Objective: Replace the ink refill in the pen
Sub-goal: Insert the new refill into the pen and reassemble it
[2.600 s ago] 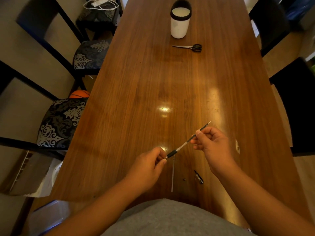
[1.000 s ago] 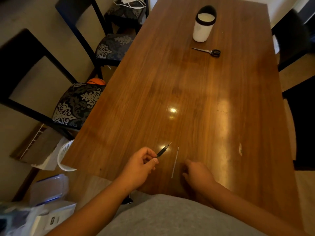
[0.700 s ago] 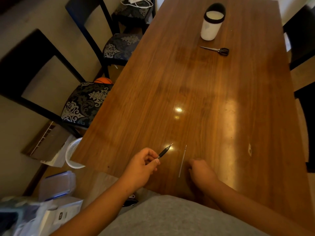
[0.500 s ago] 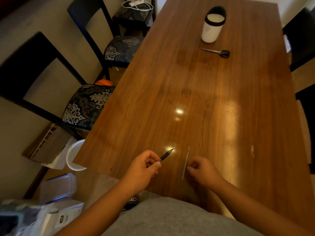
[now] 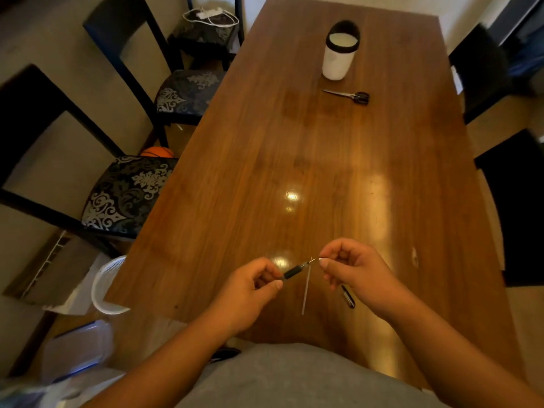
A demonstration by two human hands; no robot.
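Observation:
My left hand (image 5: pixel 250 287) pinches the black grip section of the pen (image 5: pixel 294 271) just above the near end of the wooden table (image 5: pixel 323 160). The section's tip points right and slightly up. My right hand (image 5: pixel 353 267) pinches a tiny silver piece (image 5: pixel 312 259) right at that tip; it is too small to tell what it is. A thin grey ink refill (image 5: pixel 306 290) lies on the table below and between my hands, pointing away from me. A short black pen part (image 5: pixel 348 296) lies on the table beside my right wrist.
A white cup with a black rim (image 5: pixel 338 54) stands at the far end, with scissors (image 5: pixel 351 96) in front of it. Patterned chairs (image 5: pixel 126 192) line the left side and dark chairs the right. A white basket (image 5: pixel 103 287) sits on the floor at the near-left corner.
My right hand has lifted off the table beside the refill and come to the tip of the grip section. The left hand keeps the section. The black pen part is uncovered.

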